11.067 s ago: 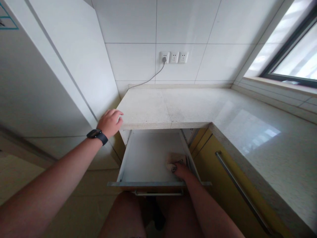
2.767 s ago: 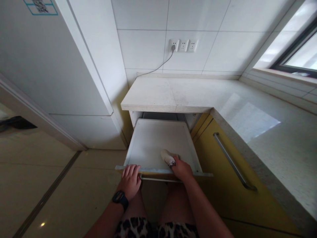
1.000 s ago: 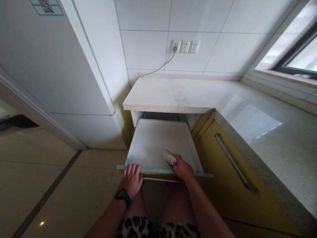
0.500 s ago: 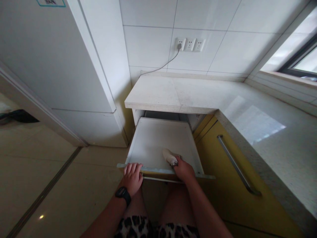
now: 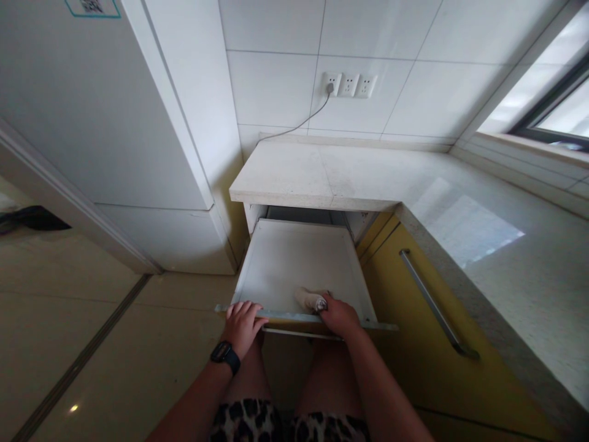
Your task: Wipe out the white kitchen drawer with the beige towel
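Observation:
A white drawer stands pulled out under the pale countertop. My right hand reaches over the drawer's front edge and grips a small beige cloth pressed on the drawer floor near the front. My left hand, with a black watch on its wrist, clasps the drawer's front edge, fingers hooked over the rim.
A yellow cabinet front with a long metal handle runs to the right. A white fridge stands to the left. Wall sockets with a grey cord sit above the counter. A window is at the right. My knees are below the drawer.
The cloth under my right hand has shifted a little to the left along the drawer's front. Much earlier my left hand rested on the countertop; it now grips the drawer front.

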Tool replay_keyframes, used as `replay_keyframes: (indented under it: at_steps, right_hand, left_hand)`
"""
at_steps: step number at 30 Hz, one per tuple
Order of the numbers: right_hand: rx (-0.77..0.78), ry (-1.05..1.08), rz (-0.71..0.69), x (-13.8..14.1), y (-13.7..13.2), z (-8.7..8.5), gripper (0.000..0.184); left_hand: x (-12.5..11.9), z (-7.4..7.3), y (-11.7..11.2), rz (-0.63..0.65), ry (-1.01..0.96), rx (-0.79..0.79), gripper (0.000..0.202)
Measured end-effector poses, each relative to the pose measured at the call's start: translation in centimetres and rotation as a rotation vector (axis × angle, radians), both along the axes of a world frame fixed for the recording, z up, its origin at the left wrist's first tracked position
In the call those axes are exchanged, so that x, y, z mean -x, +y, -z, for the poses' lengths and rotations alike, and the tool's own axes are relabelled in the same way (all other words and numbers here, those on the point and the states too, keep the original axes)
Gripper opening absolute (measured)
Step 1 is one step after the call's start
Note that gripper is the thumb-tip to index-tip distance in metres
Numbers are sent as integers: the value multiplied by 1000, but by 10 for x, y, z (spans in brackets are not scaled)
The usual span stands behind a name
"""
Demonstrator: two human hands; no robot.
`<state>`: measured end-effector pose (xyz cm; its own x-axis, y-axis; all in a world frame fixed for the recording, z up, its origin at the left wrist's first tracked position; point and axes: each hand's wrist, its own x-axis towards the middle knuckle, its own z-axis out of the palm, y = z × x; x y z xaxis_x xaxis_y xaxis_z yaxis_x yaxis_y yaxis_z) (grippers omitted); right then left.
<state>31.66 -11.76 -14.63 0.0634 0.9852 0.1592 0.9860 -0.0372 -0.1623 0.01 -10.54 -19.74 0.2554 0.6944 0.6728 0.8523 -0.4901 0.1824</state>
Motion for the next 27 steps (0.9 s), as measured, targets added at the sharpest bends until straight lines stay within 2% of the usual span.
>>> replay_keyframes:
  at_steps: [10,14,16,20,21,27]
  right_hand:
    - [7,-27,6,-2,-3,0,43]
    - [-16,-26,-21,-4,-11,2,45]
    - [-16,-1,-89,-9,-15,3,52]
    - [29,16,-213,-18,-19,4,84]
    - [37,3,-223,-20,-19,5,86]
    - [53,-122,-218,-19,-14,9,64]
  left_hand:
    - [0,-1,-1,35,-14,10,22]
    - [-1,-7,0,18,30,30,24]
    - [-1,-12,1,-1,74,44,25]
    - [-1,-20,6,-21,210,106,25]
    - [0,-22,7,-23,247,126,24]
    - [7,-21,13,-4,308,149,25]
